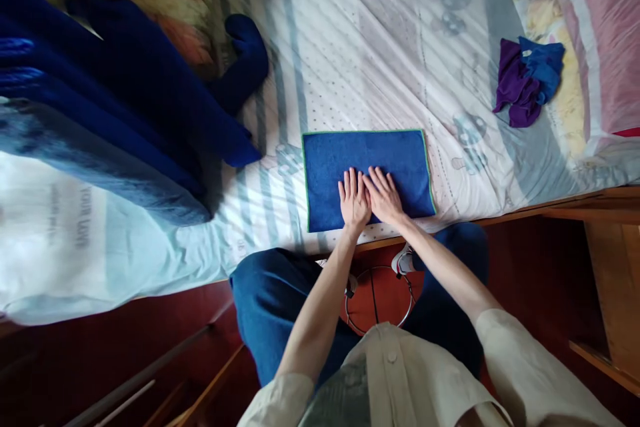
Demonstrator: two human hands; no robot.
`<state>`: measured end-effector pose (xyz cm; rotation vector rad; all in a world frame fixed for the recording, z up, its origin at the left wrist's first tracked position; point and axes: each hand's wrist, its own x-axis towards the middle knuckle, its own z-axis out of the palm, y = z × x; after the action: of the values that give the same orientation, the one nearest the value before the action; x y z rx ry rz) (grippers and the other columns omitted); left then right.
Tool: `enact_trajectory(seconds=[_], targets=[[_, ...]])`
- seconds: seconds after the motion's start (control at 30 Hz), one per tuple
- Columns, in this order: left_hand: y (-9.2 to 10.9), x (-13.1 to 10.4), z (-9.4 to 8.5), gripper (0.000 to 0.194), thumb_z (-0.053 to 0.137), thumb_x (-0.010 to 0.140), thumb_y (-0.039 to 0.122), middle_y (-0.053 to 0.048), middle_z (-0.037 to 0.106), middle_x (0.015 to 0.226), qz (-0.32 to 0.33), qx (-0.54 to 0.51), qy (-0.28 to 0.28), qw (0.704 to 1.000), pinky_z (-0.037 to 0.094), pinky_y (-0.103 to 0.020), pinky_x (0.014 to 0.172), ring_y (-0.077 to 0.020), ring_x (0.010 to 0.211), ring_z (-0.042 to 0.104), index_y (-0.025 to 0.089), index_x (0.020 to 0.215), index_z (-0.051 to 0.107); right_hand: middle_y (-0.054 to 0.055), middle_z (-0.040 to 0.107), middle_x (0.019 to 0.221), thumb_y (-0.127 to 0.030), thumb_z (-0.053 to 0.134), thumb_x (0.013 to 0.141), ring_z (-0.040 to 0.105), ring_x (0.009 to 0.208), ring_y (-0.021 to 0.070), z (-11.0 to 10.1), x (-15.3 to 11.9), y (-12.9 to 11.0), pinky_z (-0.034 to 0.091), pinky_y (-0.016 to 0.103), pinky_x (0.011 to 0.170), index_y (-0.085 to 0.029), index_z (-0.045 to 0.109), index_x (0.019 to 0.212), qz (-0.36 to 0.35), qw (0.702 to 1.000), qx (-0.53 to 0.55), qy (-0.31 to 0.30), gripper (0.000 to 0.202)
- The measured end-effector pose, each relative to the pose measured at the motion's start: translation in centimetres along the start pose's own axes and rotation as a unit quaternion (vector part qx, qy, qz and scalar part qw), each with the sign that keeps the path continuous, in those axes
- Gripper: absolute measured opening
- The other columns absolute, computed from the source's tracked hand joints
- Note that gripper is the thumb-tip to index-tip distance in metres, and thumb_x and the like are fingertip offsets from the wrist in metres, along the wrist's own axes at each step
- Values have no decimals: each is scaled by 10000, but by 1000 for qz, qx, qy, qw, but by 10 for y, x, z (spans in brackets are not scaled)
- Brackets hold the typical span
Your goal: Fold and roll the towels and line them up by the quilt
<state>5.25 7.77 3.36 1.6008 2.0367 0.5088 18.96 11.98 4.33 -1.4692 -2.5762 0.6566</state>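
A blue cloth (325, 173) with a green edge lies flat and spread out near the front edge of the bed. My left hand (355, 200) rests palm down on its lower middle, fingers stretched out and pointing away from me. Beside it, my right hand (384, 195) also lies flat on the cloth, its fingers extended and angled to the left. The two hands touch or nearly touch at the thumbs. Neither hand holds anything.
Dark blue garments (150, 80) cover the bed's left side. Purple cloth (517, 83) and blue cloth (545, 63) lie crumpled at the right, near a pink pillow (607, 33). The bed's wooden edge (565, 203) runs in front of my knees.
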Motion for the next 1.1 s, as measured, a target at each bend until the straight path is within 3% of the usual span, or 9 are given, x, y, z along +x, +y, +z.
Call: enact_trajectory(seconds=[0.1,0.37,0.53,0.67,0.77,0.9,1.0,1.1], targets=[[-6,-39,4,652,328,1049,348,-136,234,1752,-6,15,-9,1000,59,-519,1355,-271,1656,86,115,1657,341,64,266,1755,-312,384,1074,187,1648,230,11,-34,-8,127,502,1358,-213,361,1660,5,1000,2,-4,595],[-63,-76,-30,752,392,1023,417,-234,231,1735,-133,41,57,989,119,-534,1340,-329,1649,121,43,1664,273,157,288,1734,-372,397,1068,238,1634,271,-19,-93,60,163,520,1342,-125,353,1654,131,990,-34,27,637],[-72,-99,-34,760,394,995,403,-311,230,1709,-203,4,69,977,94,-560,1321,-360,1643,119,8,1636,294,188,369,1690,-379,544,1007,327,1600,290,-51,-113,79,300,449,1304,-112,443,1608,167,983,-10,-76,665],[-75,-110,-41,853,527,921,382,-371,241,1677,-221,-43,21,974,148,-558,1309,-398,1632,122,-39,1612,259,181,647,1473,-300,600,985,601,1408,297,-88,-138,82,455,380,1195,-166,663,1437,175,976,7,-126,475],[-80,-120,-48,856,562,889,324,-359,327,1650,-224,-83,-7,971,268,-454,1291,-374,1605,253,-53,1597,261,151,742,1331,-261,576,995,667,1319,295,-104,-171,86,479,386,1165,-202,733,1337,187,980,-9,-64,381],[-90,-135,-57,700,570,893,333,-245,536,1560,-225,-104,-26,969,393,-389,1227,-335,1500,478,77,1532,444,105,756,1314,-233,524,1008,678,1293,264,-109,-203,88,476,360,1164,-225,760,1276,217,975,-5,36,357],[-96,-142,-69,515,596,868,365,-164,705,1379,-195,-114,-85,971,478,-411,1158,-333,1378,613,166,1342,630,100,776,1264,-232,527,997,689,1268,270,-112,-200,83,497,361,1131,-237,781,1227,262,964,-7,40,343],[-99,-141,-86,402,629,822,391,-125,791,1187,-151,-134,-146,968,533,-435,1104,-340,1252,697,194,1163,710,113,796,1181,-241,541,982,712,1220,282,-116,-184,81,533,352,1056,-241,801,1175,317,948,-6,15,323]])
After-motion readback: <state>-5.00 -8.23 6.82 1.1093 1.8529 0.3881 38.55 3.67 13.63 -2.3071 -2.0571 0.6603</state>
